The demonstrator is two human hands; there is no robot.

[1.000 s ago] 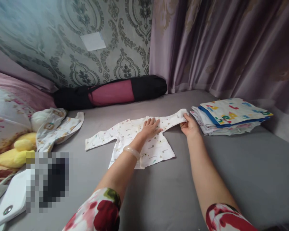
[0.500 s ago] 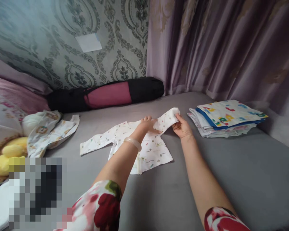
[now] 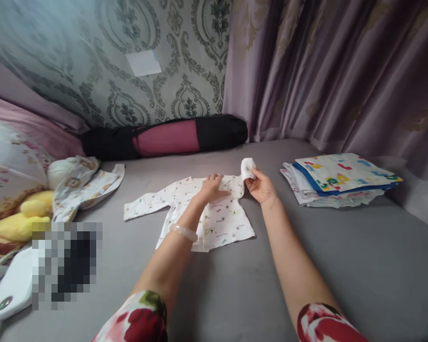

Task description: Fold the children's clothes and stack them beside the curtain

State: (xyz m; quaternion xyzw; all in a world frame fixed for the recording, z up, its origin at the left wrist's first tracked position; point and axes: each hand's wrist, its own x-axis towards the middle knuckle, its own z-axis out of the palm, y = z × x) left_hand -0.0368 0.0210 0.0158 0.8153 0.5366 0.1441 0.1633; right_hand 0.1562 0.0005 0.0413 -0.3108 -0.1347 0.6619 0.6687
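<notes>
A small white printed baby shirt (image 3: 221,221) lies spread on the grey bed sheet (image 3: 306,266). My left hand (image 3: 211,187) lies flat on the shirt's chest near the collar, fingers stretched out. My right hand (image 3: 259,186) pinches the end of the shirt's right sleeve (image 3: 247,167), which is lifted and bent inward over the shoulder. The other sleeve stretches out flat to the left.
A stack of folded cloths (image 3: 337,180) sits at the right by the curtain (image 3: 335,71). A black and pink roll bag (image 3: 164,137) lies against the wall. More baby clothes (image 3: 82,187), a yellow soft toy (image 3: 18,223) and a white device (image 3: 11,289) are at the left.
My right hand has carried the right sleeve from stretched out at the right inward toward the shirt's shoulder. My left hand stayed pressed on the chest.
</notes>
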